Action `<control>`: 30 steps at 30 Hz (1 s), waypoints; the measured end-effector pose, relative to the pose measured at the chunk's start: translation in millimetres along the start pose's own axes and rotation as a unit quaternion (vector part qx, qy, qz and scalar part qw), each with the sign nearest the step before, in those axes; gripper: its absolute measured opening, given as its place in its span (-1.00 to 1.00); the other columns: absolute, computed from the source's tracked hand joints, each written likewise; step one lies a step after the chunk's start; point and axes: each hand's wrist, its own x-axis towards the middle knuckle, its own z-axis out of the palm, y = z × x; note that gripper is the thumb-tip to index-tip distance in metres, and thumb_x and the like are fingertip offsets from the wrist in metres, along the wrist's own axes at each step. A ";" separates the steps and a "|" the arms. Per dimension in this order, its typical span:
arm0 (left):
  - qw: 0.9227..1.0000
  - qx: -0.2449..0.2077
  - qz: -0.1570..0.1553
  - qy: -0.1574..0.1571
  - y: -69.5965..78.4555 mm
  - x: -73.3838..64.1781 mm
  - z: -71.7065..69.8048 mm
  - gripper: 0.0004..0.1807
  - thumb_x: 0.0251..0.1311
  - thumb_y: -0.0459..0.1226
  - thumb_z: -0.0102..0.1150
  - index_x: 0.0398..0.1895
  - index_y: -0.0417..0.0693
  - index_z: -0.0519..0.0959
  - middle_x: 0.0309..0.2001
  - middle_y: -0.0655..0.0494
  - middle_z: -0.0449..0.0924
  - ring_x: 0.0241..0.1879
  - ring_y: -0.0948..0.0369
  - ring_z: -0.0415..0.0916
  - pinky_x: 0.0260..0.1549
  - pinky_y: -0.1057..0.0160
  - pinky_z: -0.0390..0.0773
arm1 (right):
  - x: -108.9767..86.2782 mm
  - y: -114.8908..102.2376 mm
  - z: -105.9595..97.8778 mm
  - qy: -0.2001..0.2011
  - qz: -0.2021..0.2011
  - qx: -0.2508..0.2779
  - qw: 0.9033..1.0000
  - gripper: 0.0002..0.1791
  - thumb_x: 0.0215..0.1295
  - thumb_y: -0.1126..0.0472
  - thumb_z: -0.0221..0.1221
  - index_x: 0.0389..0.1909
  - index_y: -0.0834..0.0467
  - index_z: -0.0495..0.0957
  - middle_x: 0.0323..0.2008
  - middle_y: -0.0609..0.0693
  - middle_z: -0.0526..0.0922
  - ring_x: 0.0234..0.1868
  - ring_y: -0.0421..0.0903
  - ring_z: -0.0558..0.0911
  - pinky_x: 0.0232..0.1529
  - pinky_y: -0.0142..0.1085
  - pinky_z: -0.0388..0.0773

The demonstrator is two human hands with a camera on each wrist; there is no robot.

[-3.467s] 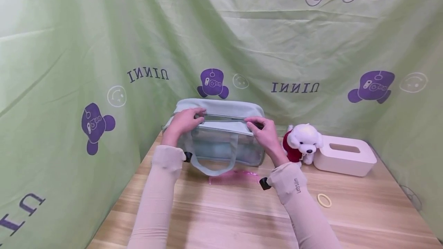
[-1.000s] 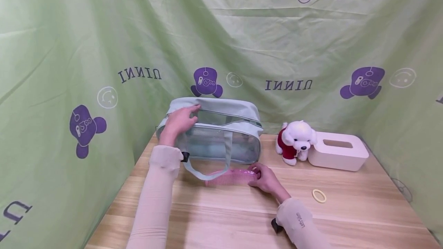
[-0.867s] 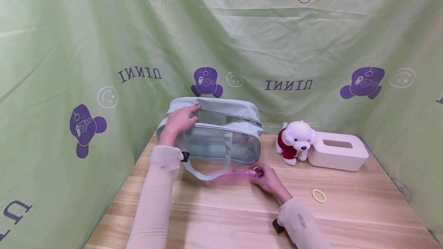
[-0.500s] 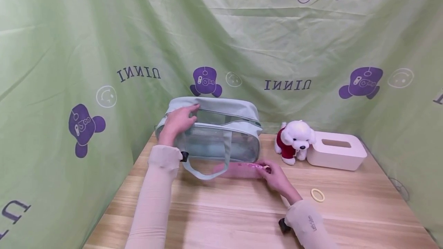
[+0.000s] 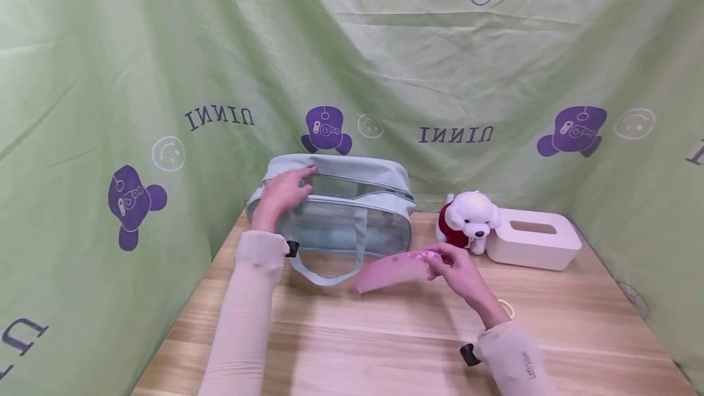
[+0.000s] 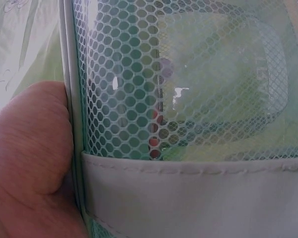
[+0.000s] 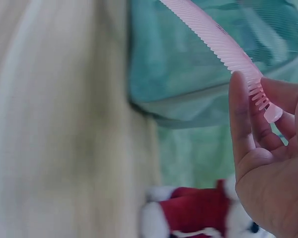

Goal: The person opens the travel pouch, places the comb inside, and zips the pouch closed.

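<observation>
My right hand [image 5: 453,267] pinches a pink comb [image 5: 393,271] by its right end, thumb on one side and fingers on the other. The comb slants up from left to right in front of the bag, teeth downward, and is above the table in the right wrist view. A pale green bag [image 5: 341,167] with clear mesh sides stands at the back, its top zipper undone. My left hand [image 5: 283,197] rests on the bag's top left end, index finger and thumb spread at the opening. The bag's strap handle [image 5: 324,280] hangs in front.
Right of the bag sits a white plush dog [image 5: 473,216] in a red top, beside a white tissue box [image 5: 533,258] with a slot on top. A yellow ring [image 5: 507,308] lies on the wooden table [image 5: 357,353], partly behind the right wrist. A green curtain [image 5: 440,78] surrounds the table.
My right hand left the bag's opening, took hold of the comb on the table and raised it toward the right. The bag's top has opened wider; my left hand stays on it.
</observation>
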 end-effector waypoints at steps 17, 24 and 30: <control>1.000 0.001 -0.004 0.001 -0.3 -1.0 0.4 -0.36 0.43 -0.12 0.00 0.58 0.17 0.31 0.47 0.00 0.45 0.42 -0.12 0.41 0.20 -0.19 0.50 | -18.0 -89.1 -57.1 0.125 -0.092 0.087 0.984 -0.84 0.44 0.35 0.24 -0.05 0.17 0.72 -0.33 -0.15 0.68 -0.37 -0.32 0.62 -0.36 -0.51 0.62; 1.000 -0.006 -0.004 0.002 -0.7 -2.0 1.1 -0.37 0.43 -0.13 0.01 0.57 0.17 0.31 0.46 0.00 0.45 0.43 -0.12 0.40 0.23 -0.21 0.47 | -14.7 -100.0 -68.7 0.157 -0.122 0.183 0.963 -0.82 0.45 0.38 0.21 -0.06 0.15 0.72 -0.17 -0.10 0.73 -0.32 -0.30 0.69 -0.28 -0.52 0.66; 1.000 -0.002 -0.004 0.000 -0.7 -1.0 1.0 -0.37 0.44 -0.12 0.01 0.58 0.17 0.30 0.48 -0.02 0.42 0.44 -0.13 0.37 0.29 -0.24 0.43 | -8.1 -102.4 -73.5 0.187 -0.106 0.207 0.954 -0.83 0.44 0.29 0.26 -0.03 0.20 0.71 -0.17 -0.07 0.71 -0.34 -0.28 0.66 -0.33 -0.51 0.65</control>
